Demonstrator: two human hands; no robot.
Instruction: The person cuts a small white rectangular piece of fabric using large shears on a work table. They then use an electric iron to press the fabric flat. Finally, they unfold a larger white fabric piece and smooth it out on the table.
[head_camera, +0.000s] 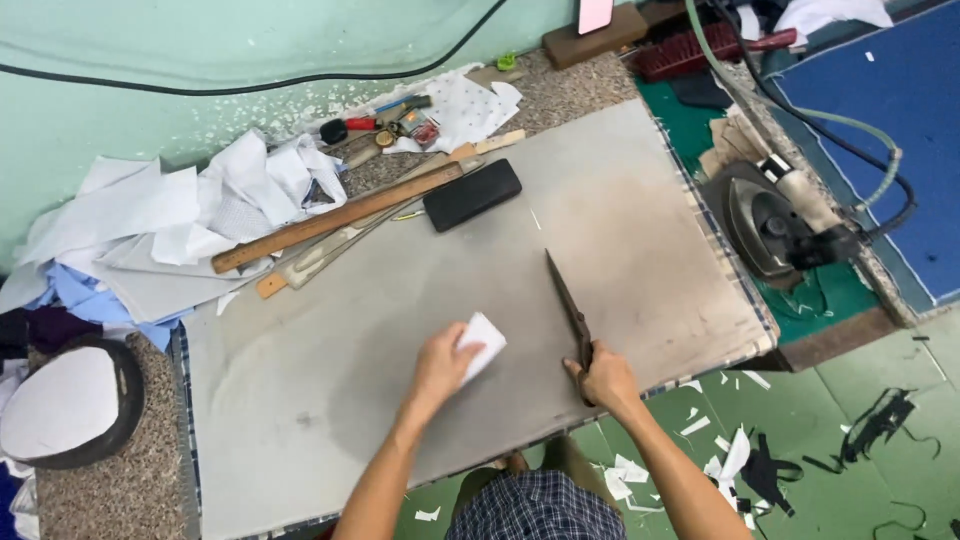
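Hands rest on a worn grey padded pressing board: left hand grips a small white folded fabric piece near its front edge; right hand clasps long dark tailor's shears, blades closed, pointing away.

A small white piece of fabric, roughly rectangular, lies flat near the front of the grey surface. Just right of it, long dark scissors lie closed, blades pointing away.

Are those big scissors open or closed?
Closed: the scissors show one narrow dark blade line on the grey board, gripped by the right hand.
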